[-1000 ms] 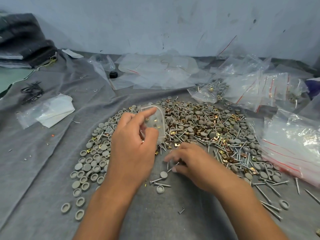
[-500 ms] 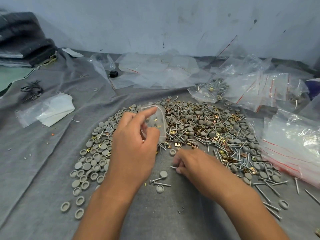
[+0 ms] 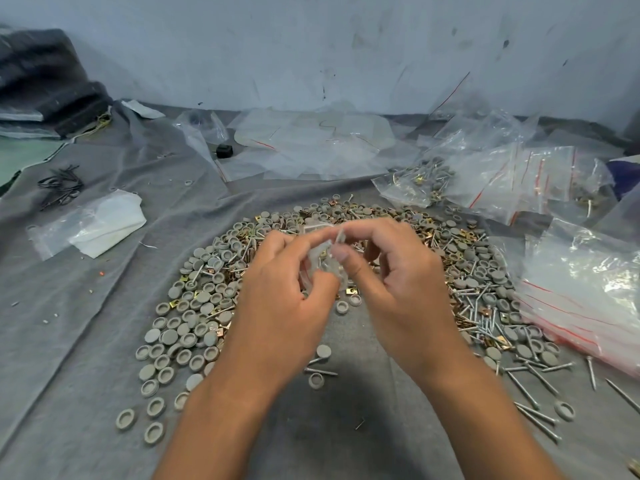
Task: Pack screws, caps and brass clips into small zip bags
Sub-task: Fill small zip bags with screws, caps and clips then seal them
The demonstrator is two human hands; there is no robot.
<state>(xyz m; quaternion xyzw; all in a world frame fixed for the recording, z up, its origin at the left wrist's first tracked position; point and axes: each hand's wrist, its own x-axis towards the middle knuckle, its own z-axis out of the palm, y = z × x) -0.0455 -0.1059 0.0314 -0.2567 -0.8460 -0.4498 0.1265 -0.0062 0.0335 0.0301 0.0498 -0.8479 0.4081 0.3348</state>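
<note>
A small clear zip bag (image 3: 320,263) was held above a heap of hardware, gripped in the curled fingers of the left hand (image 3: 287,299), while the right hand (image 3: 398,282) pinched a thin screw (image 3: 339,236) between thumb and forefinger at the bag's mouth; motion blur made it impossible to tell whether the screw's tip was inside the bag. Beneath both hands, grey round caps (image 3: 194,327) spread across the left side of the pile, with brass clips (image 3: 460,323) and long screws (image 3: 533,375) mixed in toward the right. The pile lay on a wrinkled grey cloth (image 3: 86,306) that covered the work surface. To the right sat a stack of empty zip bags with red seal lines (image 3: 581,289), and beyond it were filled bags (image 3: 419,181) holding screws and caps. More clear plastic bags (image 3: 311,143) lay flat near the back wall (image 3: 311,46), beside a small black object (image 3: 224,150). At the left edge of the cloth rested a folded white sheet in a plastic bag (image 3: 100,223), a tangle of dark wire (image 3: 60,185) and folded dark fabric (image 3: 45,84).
</note>
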